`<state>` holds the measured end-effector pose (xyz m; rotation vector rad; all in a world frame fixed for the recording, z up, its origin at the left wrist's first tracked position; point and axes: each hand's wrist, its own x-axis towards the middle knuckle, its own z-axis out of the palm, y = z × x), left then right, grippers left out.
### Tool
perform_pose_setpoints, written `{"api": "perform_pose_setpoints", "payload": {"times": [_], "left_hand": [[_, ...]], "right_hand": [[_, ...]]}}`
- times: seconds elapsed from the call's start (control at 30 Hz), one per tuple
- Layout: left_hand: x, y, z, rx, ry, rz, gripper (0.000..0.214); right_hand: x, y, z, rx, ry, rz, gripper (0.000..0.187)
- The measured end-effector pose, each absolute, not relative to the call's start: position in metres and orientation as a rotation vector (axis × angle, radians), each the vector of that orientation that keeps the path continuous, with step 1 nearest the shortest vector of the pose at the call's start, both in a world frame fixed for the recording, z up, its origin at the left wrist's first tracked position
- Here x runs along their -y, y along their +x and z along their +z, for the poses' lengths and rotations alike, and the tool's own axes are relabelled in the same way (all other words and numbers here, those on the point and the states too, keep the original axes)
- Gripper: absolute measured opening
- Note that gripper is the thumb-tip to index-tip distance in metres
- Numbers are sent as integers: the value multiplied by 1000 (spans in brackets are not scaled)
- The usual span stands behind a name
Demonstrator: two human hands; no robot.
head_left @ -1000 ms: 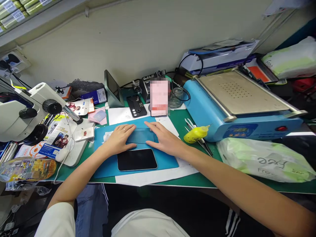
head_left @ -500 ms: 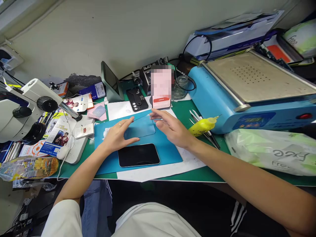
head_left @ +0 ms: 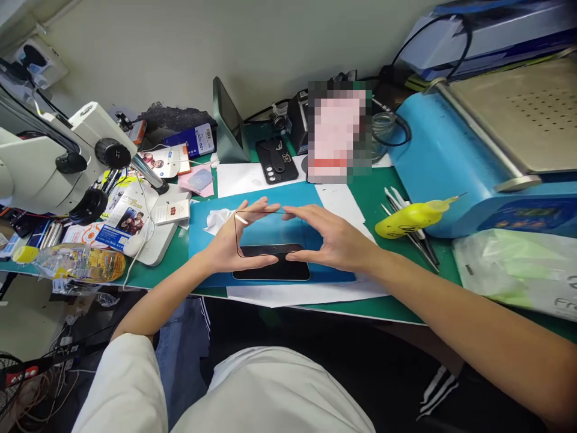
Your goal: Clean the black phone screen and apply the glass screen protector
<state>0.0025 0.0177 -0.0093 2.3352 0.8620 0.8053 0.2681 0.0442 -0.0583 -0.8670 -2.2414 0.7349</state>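
Both my hands hold a clear glass screen protector (head_left: 270, 231) with a thin black border by its edges, lifted above the blue mat (head_left: 207, 246). My left hand (head_left: 228, 243) pinches its left side between thumb and fingers. My right hand (head_left: 329, 240) pinches its right side the same way. Just below the protector, a phone (head_left: 274, 272) lies flat on the mat with its dark screen up, partly hidden behind the glass and my thumbs. A crumpled white wipe (head_left: 215, 219) rests on the mat by my left hand.
A white microscope (head_left: 58, 162) stands at the left over boxes and leaflets. A yellow squeeze bottle (head_left: 412, 218) and tweezers (head_left: 417, 237) lie right of the mat. A blue machine (head_left: 473, 162) fills the right, a green plastic bag (head_left: 518, 270) before it. A black phone case (head_left: 276, 159) lies behind.
Both hands lay flat on the protector on the mat; they have lifted it and now hold it by its edges over the phone. The camera has moved closer and lower.
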Motion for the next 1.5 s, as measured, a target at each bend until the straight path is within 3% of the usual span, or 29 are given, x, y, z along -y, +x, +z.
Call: {"api": "perform_pose_setpoints", "payload": {"times": [0.13, 0.43, 0.87, 1.5], "left_hand": [[21, -30, -12, -1080, 2286, 803, 114], [59, -47, -49, -1416, 2296, 674, 113], [54, -38, -52, -1426, 2383, 615, 86], [53, -36, -53, -1411, 2387, 622, 68]], "right_hand": [[-34, 275, -62, 2286, -904, 660, 83], [4, 276, -74, 2373, -904, 340, 73], [4, 275, -73, 2449, -860, 346, 73], [3, 274, -71, 2520, -885, 388, 80]]}}
